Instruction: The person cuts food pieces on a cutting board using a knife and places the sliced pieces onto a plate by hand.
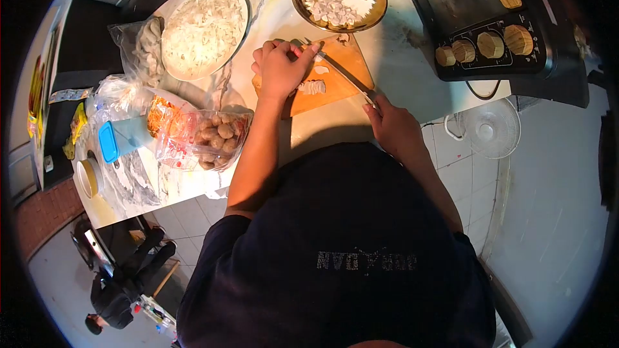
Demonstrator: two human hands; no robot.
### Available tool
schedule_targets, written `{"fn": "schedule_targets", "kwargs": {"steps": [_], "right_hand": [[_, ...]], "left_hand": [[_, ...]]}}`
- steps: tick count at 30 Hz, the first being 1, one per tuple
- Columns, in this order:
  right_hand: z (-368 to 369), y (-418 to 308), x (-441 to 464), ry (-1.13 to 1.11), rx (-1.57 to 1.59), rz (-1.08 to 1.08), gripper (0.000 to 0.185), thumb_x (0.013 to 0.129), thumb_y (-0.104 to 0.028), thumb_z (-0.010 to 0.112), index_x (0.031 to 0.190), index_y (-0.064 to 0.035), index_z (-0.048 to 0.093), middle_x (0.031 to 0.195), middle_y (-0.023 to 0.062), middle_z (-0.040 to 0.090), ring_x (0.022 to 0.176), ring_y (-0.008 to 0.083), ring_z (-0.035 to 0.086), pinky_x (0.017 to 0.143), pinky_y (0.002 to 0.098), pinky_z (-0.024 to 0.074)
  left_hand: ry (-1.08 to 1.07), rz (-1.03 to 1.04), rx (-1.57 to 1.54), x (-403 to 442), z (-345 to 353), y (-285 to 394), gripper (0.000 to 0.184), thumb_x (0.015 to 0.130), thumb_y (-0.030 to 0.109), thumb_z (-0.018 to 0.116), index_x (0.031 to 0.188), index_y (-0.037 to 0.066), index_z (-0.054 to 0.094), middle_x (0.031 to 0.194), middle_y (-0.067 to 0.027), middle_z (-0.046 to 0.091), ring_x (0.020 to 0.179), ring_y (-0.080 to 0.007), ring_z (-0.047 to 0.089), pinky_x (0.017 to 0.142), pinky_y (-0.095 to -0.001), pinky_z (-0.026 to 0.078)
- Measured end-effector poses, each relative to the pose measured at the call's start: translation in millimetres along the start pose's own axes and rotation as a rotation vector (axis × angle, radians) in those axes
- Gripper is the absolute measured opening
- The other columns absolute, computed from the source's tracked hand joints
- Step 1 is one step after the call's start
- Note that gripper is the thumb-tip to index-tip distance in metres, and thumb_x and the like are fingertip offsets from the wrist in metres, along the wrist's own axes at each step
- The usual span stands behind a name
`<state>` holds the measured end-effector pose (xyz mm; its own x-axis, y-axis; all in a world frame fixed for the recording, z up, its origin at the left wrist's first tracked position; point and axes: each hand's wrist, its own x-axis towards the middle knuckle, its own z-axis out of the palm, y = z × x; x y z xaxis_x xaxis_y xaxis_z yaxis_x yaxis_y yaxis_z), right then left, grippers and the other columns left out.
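The right hand [392, 127] grips one knife [346, 74], lying across one orange board [356, 57] on the table [412, 93]. The left hand [282, 67] curls by the knife's tip; whether it pinches anything, I cannot tell. Beyond stand two plates: one white plate [246, 18], one dark-rimmed plate [383, 1].

The cutting board [353, 61] was orange, the slices [314, 87] on it whitish, the knife [345, 75] silvery-grey. White covered the wide plate [244, 26]; dark brown edged the round dish [380, 9]. Grey veins marbled the pale countertop [400, 84]. The lid [109, 142] was bright blue, the shirt [309, 219] black with pale speckled lettering, the stove knobs [490, 45] tan.
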<state>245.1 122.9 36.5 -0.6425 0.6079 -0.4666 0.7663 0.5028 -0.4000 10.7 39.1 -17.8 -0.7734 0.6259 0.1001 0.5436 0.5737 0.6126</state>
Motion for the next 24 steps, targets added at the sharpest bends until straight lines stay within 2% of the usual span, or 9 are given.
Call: {"fn": "schedule_targets", "kwargs": {"steps": [7,15,19,22,24], "right_hand": [[-3.0,-10.5,-3.2,-0.022,-0.026,0.011,0.038,0.102,-0.042,0.042,0.107,-0.0062,0.051,0.086,0.0262,0.067,0.087,0.0465,0.066,0.077,0.0574,0.0508],[-3.8,-13.6,4.7,-0.113,-0.041,0.054,0.038,0.102,-0.040,0.043,0.111,-0.0027,0.046,0.092,0.0282,0.067,0.090,0.0474,0.064,0.079,0.0570,0.0500],[1.3,-9.2,7.4,-0.119,-0.006,0.039,0.039,0.102,-0.040,0.043,0.112,-0.0026,0.045,0.095,0.0290,0.066,0.092,0.0479,0.064,0.080,0.0568,0.0496],[1.5,-4.8,7.1,-0.106,0.005,0.029,0.039,0.102,-0.040,0.044,0.112,-0.0026,0.045,0.094,0.0295,0.066,0.091,0.0486,0.063,0.080,0.0570,0.0493],[3.3,0.4,7.5,-0.090,0.016,0.015,0.039,0.102,-0.040,0.044,0.112,-0.0026,0.046,0.093,0.0297,0.066,0.091,0.0489,0.063,0.080,0.0573,0.0492]], "left_hand": [[-0.020,-0.011,-0.013,0.3,-0.7,-1.2,0.044,0.076,0.056,0.075,0.077,0.012,0.070,0.100,-0.0100,0.060,0.105,-0.0317,0.044,0.090,-0.0430,0.030],[-0.115,-0.051,0.030,5.7,-2.0,-2.1,0.050,0.076,0.061,0.073,0.081,0.012,0.070,0.110,-0.0165,0.055,0.109,-0.0338,0.039,0.092,-0.0454,0.029],[-0.124,-0.082,0.070,5.6,-5.5,4.2,0.051,0.076,0.063,0.072,0.082,0.012,0.071,0.110,-0.0164,0.054,0.108,-0.0341,0.039,0.093,-0.0456,0.029],[-0.102,-0.018,0.146,3.6,-8.0,1.7,0.047,0.078,0.059,0.073,0.083,0.012,0.071,0.109,-0.0146,0.054,0.109,-0.0330,0.040,0.093,-0.0444,0.029],[-0.116,0.120,-0.145,2.0,-8.0,-9.5,0.038,0.077,0.050,0.077,0.087,0.014,0.073,0.109,-0.0111,0.054,0.110,-0.0315,0.042,0.092,-0.0436,0.030]]}}
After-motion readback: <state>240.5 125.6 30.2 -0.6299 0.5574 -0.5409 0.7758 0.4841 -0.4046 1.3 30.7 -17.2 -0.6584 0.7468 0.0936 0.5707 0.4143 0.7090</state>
